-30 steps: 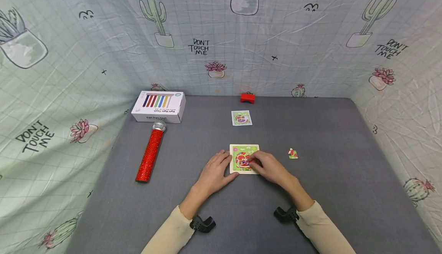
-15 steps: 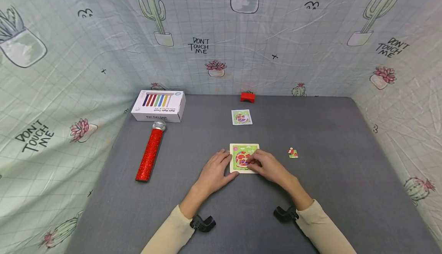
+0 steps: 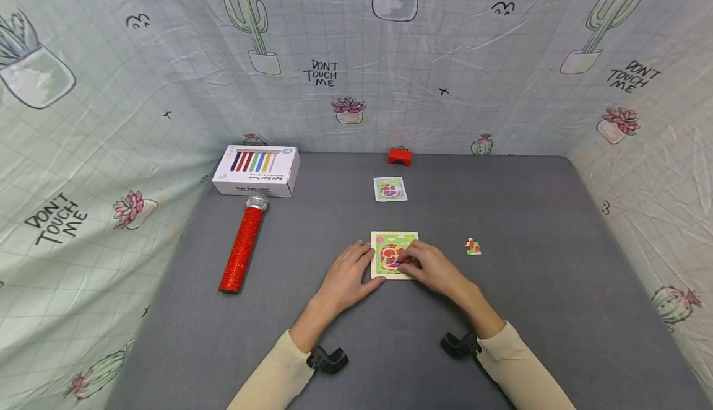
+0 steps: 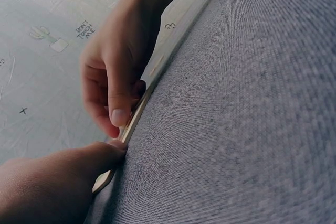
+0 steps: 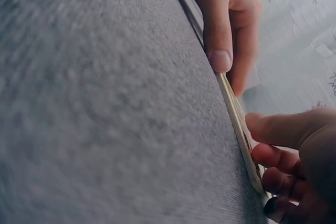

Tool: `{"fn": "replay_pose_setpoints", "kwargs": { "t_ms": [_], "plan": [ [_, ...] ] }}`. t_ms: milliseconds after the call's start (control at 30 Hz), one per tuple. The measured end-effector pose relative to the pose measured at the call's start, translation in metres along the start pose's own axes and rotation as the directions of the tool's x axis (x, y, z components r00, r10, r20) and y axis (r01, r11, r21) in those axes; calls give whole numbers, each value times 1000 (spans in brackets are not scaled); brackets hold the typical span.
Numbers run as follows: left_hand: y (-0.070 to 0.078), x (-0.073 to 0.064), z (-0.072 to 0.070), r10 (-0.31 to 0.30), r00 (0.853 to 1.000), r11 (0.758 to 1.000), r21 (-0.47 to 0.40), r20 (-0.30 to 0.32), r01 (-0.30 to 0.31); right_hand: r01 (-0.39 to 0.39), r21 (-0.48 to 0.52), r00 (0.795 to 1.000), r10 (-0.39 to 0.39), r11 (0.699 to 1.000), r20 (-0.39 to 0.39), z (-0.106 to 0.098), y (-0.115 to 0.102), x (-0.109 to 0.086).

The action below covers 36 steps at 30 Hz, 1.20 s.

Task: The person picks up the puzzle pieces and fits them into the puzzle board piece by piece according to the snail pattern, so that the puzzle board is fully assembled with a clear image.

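Observation:
A small square jigsaw puzzle board (image 3: 384, 234) with a pale rim and a red and green picture lies on the grey table. My left hand (image 3: 345, 277) rests along its left side, fingers extended and thumb at the near left corner. Over the board's right half, my right hand (image 3: 437, 269) has its fingers curled, the thumb and fingertips pinching a small puzzle piece (image 3: 400, 261) low on the picture. The fingers mostly hide that piece. In the right wrist view, the board's edge (image 5: 231, 103) runs between both hands.
Loose puzzle pieces (image 3: 473, 248) lie right of the board. Beyond it are a small picture card (image 3: 390, 189) and a red block (image 3: 399, 157). At left, a glittery red microphone (image 3: 241, 252) lies before a white box (image 3: 256, 171). A printed curtain (image 3: 356, 44) surrounds the table.
My right fingertips have shifted slightly left over the picture. The left hand and the board stay in place.

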<state>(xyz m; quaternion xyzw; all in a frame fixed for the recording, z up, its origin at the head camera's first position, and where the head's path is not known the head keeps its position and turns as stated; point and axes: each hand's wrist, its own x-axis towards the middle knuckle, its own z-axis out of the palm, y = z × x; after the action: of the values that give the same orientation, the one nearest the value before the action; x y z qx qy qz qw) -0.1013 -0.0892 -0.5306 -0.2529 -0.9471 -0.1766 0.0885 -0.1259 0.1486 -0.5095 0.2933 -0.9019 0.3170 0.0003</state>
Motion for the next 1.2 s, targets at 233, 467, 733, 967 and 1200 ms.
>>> {"fn": "replay_pose_setpoints", "kwargs": {
  "t_ms": [233, 467, 733, 967, 1200],
  "plan": [
    [0, -1, 1, -4, 1000, 1000, 16, 2, 4, -36, 22, 998, 37, 999, -52, -8, 6, -2],
    [0, 1, 1, -13, 1000, 1000, 21, 8, 13, -107, -4, 991, 107, 994, -85, -23, 16, -8],
    [-1, 0, 2, -5, 1000, 1000, 17, 7, 5, -175, -30, 977, 170, 984, -127, -38, 30, -19],
    [-1, -1, 1, -11, 1000, 1000, 20, 11, 10, -210, -34, 965, 201, 977, -169, -49, 43, -27],
    [0, -2, 1, -3, 1000, 1000, 17, 1, 3, -270, -56, 947, 254, 961, -197, -58, 57, -39]
  ]
}}
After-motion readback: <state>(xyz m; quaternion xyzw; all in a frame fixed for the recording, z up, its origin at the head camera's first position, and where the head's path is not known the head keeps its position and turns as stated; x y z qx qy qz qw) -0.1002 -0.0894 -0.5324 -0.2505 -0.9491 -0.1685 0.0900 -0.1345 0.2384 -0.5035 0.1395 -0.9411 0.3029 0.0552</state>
